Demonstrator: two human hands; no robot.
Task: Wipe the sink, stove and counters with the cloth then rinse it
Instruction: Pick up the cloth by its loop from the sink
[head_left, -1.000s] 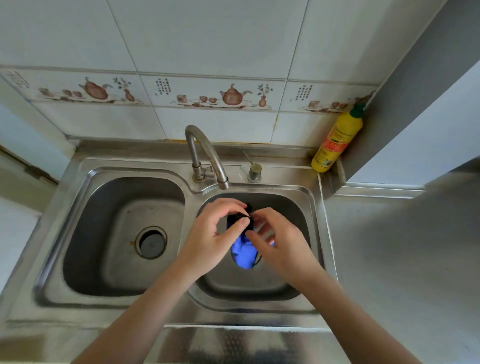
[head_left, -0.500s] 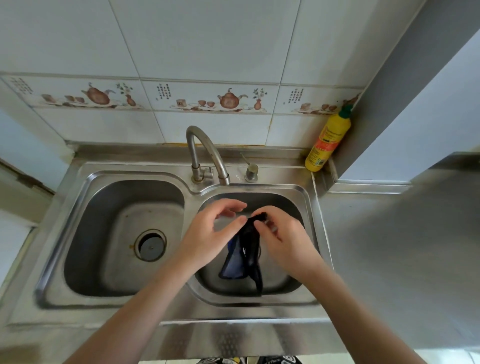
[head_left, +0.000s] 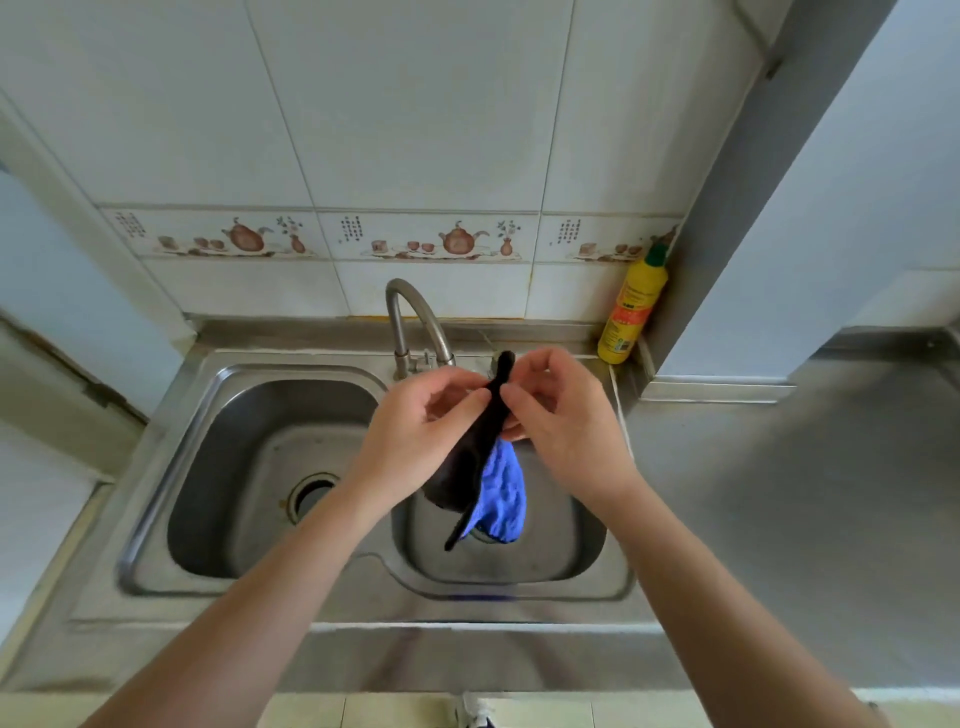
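Blue-and-black cloth (head_left: 498, 488) over right sink basin (head_left: 582, 566), pinched by both hands' fingers (head_left: 480, 397).

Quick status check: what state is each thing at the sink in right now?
Cloth: hanging over right basin, pinched at top by both hands.
Left hand: pinching cloth.
Right hand: pinching cloth.
Tap: no water visible.
Left basin: drain open.
Bottle: upright, capped.
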